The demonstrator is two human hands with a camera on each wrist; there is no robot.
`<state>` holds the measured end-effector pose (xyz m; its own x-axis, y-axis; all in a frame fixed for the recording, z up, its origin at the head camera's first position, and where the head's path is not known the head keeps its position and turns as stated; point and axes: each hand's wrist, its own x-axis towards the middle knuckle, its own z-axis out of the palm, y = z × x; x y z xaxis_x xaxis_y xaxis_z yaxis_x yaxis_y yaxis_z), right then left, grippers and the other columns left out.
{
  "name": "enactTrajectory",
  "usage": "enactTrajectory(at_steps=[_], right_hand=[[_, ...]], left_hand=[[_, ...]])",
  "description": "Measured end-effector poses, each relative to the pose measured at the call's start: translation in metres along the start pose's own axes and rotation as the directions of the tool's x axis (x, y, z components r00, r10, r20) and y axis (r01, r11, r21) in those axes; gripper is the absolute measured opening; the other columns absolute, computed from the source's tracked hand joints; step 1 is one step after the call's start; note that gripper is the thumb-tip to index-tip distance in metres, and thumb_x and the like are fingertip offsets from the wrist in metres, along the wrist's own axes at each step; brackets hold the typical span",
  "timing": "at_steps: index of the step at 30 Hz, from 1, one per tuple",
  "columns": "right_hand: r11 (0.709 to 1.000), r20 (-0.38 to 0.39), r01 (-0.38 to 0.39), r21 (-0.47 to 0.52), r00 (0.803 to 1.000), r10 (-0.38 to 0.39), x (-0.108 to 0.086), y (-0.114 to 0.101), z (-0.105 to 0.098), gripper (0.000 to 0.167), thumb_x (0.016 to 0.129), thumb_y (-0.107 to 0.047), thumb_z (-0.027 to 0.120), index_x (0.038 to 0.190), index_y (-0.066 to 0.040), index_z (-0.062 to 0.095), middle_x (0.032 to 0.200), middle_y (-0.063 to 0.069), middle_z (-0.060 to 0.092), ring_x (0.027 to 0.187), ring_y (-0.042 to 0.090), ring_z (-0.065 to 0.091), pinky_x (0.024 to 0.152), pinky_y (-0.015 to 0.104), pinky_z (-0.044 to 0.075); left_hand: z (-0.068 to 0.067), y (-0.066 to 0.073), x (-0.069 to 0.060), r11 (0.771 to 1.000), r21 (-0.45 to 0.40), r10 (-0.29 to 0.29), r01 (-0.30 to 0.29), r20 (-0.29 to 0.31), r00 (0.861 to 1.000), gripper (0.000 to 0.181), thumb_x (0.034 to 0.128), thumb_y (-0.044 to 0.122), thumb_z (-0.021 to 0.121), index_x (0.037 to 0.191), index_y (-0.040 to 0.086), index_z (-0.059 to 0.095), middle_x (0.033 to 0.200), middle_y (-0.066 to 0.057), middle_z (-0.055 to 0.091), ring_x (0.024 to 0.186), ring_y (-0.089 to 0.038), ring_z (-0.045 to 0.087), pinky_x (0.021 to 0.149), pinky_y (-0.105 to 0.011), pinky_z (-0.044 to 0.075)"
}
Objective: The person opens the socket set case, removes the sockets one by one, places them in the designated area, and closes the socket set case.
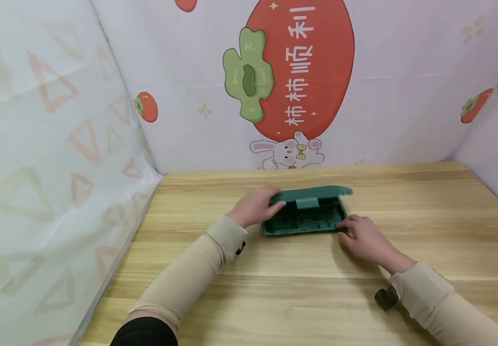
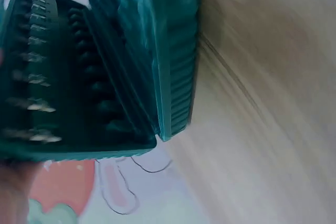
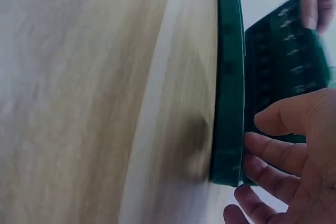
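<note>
Green case (image 1: 313,220), lid (image 1: 320,192) ajar

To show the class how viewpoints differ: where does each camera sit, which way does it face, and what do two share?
Head: worn on the head, facing forward and down at table, box and wall; left grip, right grip and sleeves show.
Left wrist: worn there, facing into the box's open lid; a blurred bit of the left grip at lower left.
Right wrist: worn there, facing across the table to the box; right grip near, left grip beyond.
Head and right wrist share the box and both grips.
</note>
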<state>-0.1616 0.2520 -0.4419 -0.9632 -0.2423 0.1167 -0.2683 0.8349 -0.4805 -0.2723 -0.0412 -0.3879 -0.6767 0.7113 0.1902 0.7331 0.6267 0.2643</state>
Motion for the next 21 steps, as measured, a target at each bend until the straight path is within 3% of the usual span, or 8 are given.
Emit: enactTrajectory(at_steps=[1, 2, 5, 8, 11, 13, 16, 21], right_hand=[[1.0, 0.004, -0.004, 0.004, 1.0, 0.004, 0.0, 0.0, -0.001, 0.024, 0.098, -0.012, 0.066, 0.112, 0.005, 0.073, 0.115, 0.024, 0.065, 0.114, 0.055, 0.053, 0.098, 0.066, 0.042], [1.0, 0.005, -0.001, 0.006, 1.0, 0.001, 0.0, 0.0, -0.001, 0.021, 0.099, -0.014, 0.066, 0.109, 0.003, 0.073, 0.112, 0.021, 0.066, 0.112, 0.054, 0.054, 0.097, 0.066, 0.042], [1.0, 0.01, 0.004, 0.002, 1.0, -0.004, 0.0, 0.0, 0.0, 0.013, 0.099, -0.016, 0.068, 0.099, -0.004, 0.073, 0.1, 0.011, 0.066, 0.103, 0.046, 0.057, 0.094, 0.062, 0.043], [0.999, 0.024, 0.024, -0.024, 0.999, -0.023, 0.0, 0.0, 0.001, 0.011, 0.098, -0.019, 0.072, 0.09, -0.011, 0.07, 0.089, 0.0, 0.062, 0.089, 0.032, 0.056, 0.085, 0.054, 0.045], [0.999, 0.065, 0.041, -0.022, 0.997, -0.04, -0.001, -0.003, 0.0, 0.015, 0.096, -0.02, 0.075, 0.085, -0.014, 0.068, 0.081, -0.005, 0.058, 0.076, 0.018, 0.051, 0.073, 0.042, 0.045], [0.999, 0.106, 0.046, 0.006, 0.993, -0.046, -0.002, -0.005, -0.001, 0.017, 0.096, -0.021, 0.075, 0.083, -0.015, 0.066, 0.076, -0.007, 0.056, 0.069, 0.013, 0.048, 0.066, 0.036, 0.043], [0.998, 0.165, 0.047, 0.037, 0.985, -0.052, -0.004, -0.008, -0.002, 0.02, 0.097, -0.024, 0.075, 0.08, -0.018, 0.064, 0.07, -0.009, 0.053, 0.063, 0.008, 0.045, 0.06, 0.03, 0.04], [0.996, 0.243, 0.044, 0.079, 0.968, -0.062, -0.01, -0.009, -0.003, 0.026, 0.097, -0.027, 0.074, 0.079, -0.02, 0.058, 0.066, -0.01, 0.048, 0.059, 0.006, 0.042, 0.057, 0.027, 0.036]], left_hand=[[-0.001, -0.002, 0.0, 0.997, -0.066, -0.055, 0.051, -0.073, 0.996, 0.036, 0.1034, 0.028, 0.067, 0.127, 0.001, 0.069, 0.122, -0.013, 0.071, 0.111, -0.026, 0.068, 0.097, -0.04, 0.054], [-0.002, -0.003, 0.001, 0.987, -0.135, -0.111, 0.092, -0.147, 0.983, 0.034, 0.1022, 0.028, 0.069, 0.123, 0.002, 0.07, 0.119, -0.012, 0.072, 0.108, -0.026, 0.069, 0.095, -0.04, 0.055], [-0.002, -0.008, 0.003, 0.928, -0.317, -0.289, 0.195, -0.286, 0.914, 0.03, 0.1001, 0.031, 0.072, 0.114, 0.004, 0.07, 0.114, -0.011, 0.071, 0.103, -0.025, 0.068, 0.091, -0.041, 0.056], [0.002, -0.014, 0.007, 0.857, -0.455, -0.411, 0.241, -0.323, 0.852, 0.028, 0.1023, 0.029, 0.069, 0.116, 0.004, 0.068, 0.114, -0.012, 0.07, 0.102, -0.027, 0.067, 0.092, -0.044, 0.055], [0.007, -0.019, 0.009, 0.778, -0.565, -0.5, 0.275, -0.292, 0.815, 0.031, 0.1068, 0.026, 0.061, 0.128, 0.003, 0.063, 0.119, -0.016, 0.068, 0.101, -0.031, 0.067, 0.09, -0.047, 0.055], [0.011, -0.024, 0.01, 0.735, -0.612, -0.539, 0.294, -0.264, 0.8, 0.036, 0.1087, 0.023, 0.057, 0.138, 0.002, 0.058, 0.126, -0.019, 0.066, 0.108, -0.032, 0.066, 0.093, -0.047, 0.054], [0.016, -0.028, 0.009, 0.672, -0.663, -0.582, 0.328, -0.2, 0.789, 0.045, 0.1094, 0.02, 0.054, 0.151, 0.002, 0.048, 0.138, -0.021, 0.059, 0.119, -0.033, 0.062, 0.096, -0.047, 0.053], [0.018, -0.032, 0.008, 0.598, -0.712, -0.592, 0.368, -0.082, 0.802, 0.057, 0.1079, 0.019, 0.053, 0.159, 0.002, 0.036, 0.15, -0.023, 0.05, 0.133, -0.036, 0.054, 0.104, -0.049, 0.049]])
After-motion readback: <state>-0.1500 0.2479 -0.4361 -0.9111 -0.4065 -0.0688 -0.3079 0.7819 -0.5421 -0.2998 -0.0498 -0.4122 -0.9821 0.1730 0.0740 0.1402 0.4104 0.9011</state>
